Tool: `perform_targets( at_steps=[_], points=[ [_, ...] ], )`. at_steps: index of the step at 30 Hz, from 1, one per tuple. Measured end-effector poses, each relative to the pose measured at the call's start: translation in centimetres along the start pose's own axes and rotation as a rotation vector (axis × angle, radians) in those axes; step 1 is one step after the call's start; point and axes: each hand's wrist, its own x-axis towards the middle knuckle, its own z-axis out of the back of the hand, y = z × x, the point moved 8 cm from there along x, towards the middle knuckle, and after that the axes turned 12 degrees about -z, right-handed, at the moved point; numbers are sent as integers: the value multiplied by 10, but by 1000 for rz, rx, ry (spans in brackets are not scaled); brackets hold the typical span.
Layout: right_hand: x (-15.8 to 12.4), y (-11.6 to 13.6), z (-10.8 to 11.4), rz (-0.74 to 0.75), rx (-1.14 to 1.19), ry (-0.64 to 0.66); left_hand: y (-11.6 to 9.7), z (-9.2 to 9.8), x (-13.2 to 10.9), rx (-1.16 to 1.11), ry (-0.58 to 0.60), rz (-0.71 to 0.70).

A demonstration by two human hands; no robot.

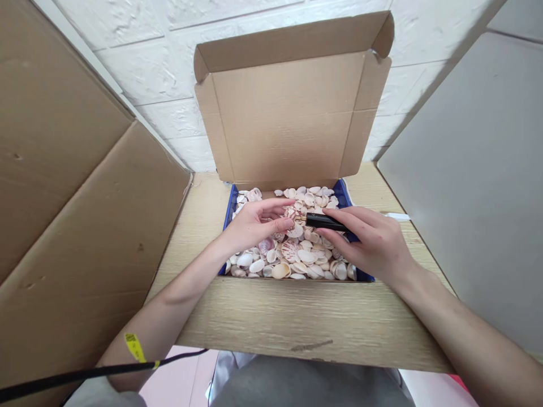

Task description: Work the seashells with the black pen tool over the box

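An open cardboard box point(292, 118) with blue sides point(229, 210) lies on a pale wooden table point(271, 322), filled with several small white, pink and tan seashells point(297, 254). Over the shells, my left hand point(254, 223) pinches a small reddish striped shell point(290, 212) between thumb and fingers. My right hand point(373, 243) grips a black pen-like tool point(324, 221) with a gold tip. That tip touches the held shell.
The box lid stands upright against a white brick-pattern wall point(169, 73). A large cardboard panel point(80, 186) rises on the left and a grey panel point(475, 186) on the right. A black cable with a yellow tag point(134, 346) crosses near my left forearm.
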Motion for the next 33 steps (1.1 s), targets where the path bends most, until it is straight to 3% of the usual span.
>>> perform_targets(
  at_steps=[7,18,33],
  points=[
    [0,1,-1,10,20,8,2,-7,-3,-33,73,36],
    [1,-7,0,-65,4,13,0,4,0,-88,-84,6],
    [-1,-9,-2,-57,17,38,2,-2,-1,-114,3,37]
  ],
)
